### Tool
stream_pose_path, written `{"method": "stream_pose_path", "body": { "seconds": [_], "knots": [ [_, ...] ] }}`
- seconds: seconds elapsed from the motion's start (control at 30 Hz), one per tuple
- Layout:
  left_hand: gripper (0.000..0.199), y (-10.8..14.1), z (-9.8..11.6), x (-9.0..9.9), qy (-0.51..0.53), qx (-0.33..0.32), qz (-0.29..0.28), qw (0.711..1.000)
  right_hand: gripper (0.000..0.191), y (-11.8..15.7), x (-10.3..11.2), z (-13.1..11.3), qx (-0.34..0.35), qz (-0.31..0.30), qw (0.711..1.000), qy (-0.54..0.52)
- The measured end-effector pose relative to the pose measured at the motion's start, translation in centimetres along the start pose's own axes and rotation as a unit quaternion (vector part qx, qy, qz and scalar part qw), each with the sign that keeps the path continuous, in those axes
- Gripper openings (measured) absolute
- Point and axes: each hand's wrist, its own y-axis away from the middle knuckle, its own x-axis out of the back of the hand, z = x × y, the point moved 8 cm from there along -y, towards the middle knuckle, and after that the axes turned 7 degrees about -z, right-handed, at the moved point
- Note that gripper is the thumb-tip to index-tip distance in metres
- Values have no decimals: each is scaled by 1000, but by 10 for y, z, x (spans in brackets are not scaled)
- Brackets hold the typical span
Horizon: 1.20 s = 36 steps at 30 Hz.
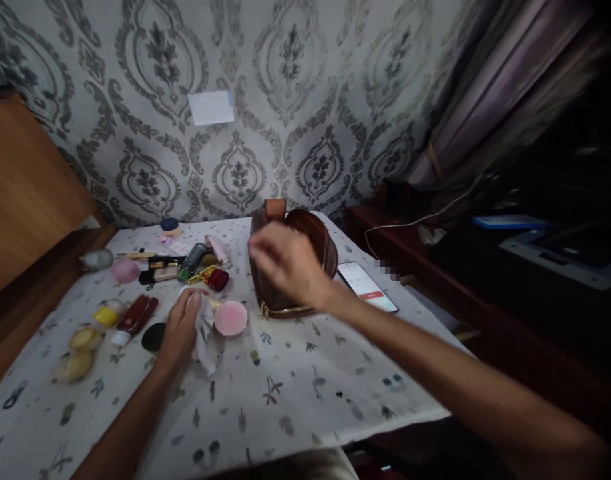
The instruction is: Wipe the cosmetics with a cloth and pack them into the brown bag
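My left hand [181, 327] is closed on a crumpled white tissue-like sheet [205, 343] hanging low over the table. Just right of it lies a round pink compact [230, 319]; a dark green round lid [154, 337] is on its other side. My right hand [292, 260], smeared by motion, is in front of the open brown bag [278, 297]. Its fingers look bent, but whether they hold anything is unclear. The bag stands upright with its lid folded back, and the hand hides part of its opening.
Left of the bag lie a red-capped bottle [218, 279], a green tube [192, 261], a dark red bottle [138, 315], a pink sponge [125, 270] and several other cosmetics. A phone [368, 287] lies right of the bag. A patterned wall [290, 133] rises behind the table.
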Motion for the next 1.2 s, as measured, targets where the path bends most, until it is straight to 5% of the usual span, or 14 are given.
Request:
{"method": "stream_pose_path", "body": {
  "seconds": [0.03,0.1,0.2,0.27,0.43,0.63,0.73,0.9,1.1,1.2],
  "knots": [
    [41,0,2,-1,-16,-15,-7,1000,20,15,-22,-20,72,-25,996,-38],
    [39,0,4,-3,-40,-39,-16,998,29,38,-73,-33,92,-84,990,-59],
    [39,0,4,-5,-82,-44,-17,996,96,53,-138,-7,-46,-136,989,-44],
    [41,0,1,-7,-114,-36,-22,993,110,54,-165,10,-105,-161,980,-56],
    [44,3,-5,-15,-178,-83,-33,980,94,52,-173,19,-121,-111,984,-66],
    [44,11,-2,-20,-195,-171,2,966,104,59,-160,21,-158,-37,962,-221],
    [43,15,8,-28,-146,-213,-40,965,96,64,-162,26,-203,-40,921,-329],
    [47,11,1,-30,-31,-120,-111,986,77,66,-176,23,-188,-84,842,-499],
    [53,6,-22,-32,234,19,-107,966,80,64,-186,13,-203,-43,641,-739],
    [56,7,-26,-38,281,50,-110,952,79,65,-190,12,-247,-8,571,-783]
  ]
}}
